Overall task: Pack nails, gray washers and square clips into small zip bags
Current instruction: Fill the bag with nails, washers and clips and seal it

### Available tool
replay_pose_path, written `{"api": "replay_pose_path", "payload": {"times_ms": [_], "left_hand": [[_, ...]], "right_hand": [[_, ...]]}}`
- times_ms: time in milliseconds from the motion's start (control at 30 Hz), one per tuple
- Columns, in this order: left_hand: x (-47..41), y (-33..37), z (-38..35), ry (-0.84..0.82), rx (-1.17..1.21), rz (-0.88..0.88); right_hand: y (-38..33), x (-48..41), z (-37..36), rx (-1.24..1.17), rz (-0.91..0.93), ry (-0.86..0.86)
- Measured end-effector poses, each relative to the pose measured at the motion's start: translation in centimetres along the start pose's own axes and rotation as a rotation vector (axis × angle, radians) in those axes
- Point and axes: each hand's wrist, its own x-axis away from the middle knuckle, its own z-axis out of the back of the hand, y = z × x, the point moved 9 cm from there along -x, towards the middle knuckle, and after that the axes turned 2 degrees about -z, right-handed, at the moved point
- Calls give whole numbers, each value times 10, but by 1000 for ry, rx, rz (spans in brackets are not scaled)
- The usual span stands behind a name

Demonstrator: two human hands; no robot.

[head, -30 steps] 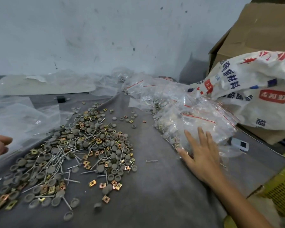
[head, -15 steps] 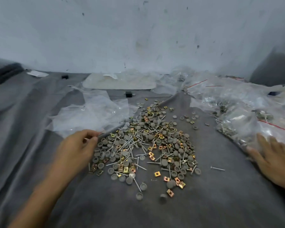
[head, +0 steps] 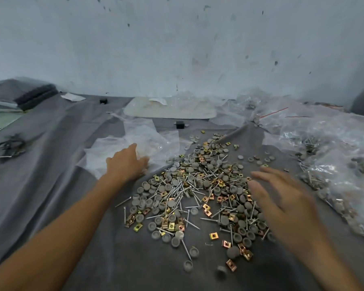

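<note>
A loose heap of nails, gray washers and brass square clips (head: 200,192) lies on a gray cloth (head: 57,164) in the middle. My left hand (head: 125,162) reaches past the heap's left edge, fingers on a pile of empty clear zip bags (head: 139,143); whether it grips one I cannot tell. My right hand (head: 282,198) hovers over the heap's right side, fingers spread and blurred, holding nothing. Filled zip bags (head: 332,164) with red seal lines are stacked at the right.
A white plastic sheet (head: 170,109) lies at the back by the wall. Two small black blocks (head: 179,124) sit behind the heap. A dark tangle of wire (head: 10,144) lies at the far left. Stray washers and clips (head: 229,263) lie near the front.
The view swung left. My left hand moved forward from the heap's edge onto the empty bags. My right hand left the filled bags and came left over the heap.
</note>
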Motion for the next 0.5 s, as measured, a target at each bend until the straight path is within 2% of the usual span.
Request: {"api": "replay_pose_path", "payload": {"times_ms": [167,333,500], "left_hand": [[-11,-13,8,153,109,-45],[-16,-19,1,70,-26,48],[-21,-26,14,138,90,57]], "right_hand": [[-27,-5,-36,-127,40,-132],[-21,10,-50,-122,23,-221],[-23,22,-58,-108,12,-290]]}}
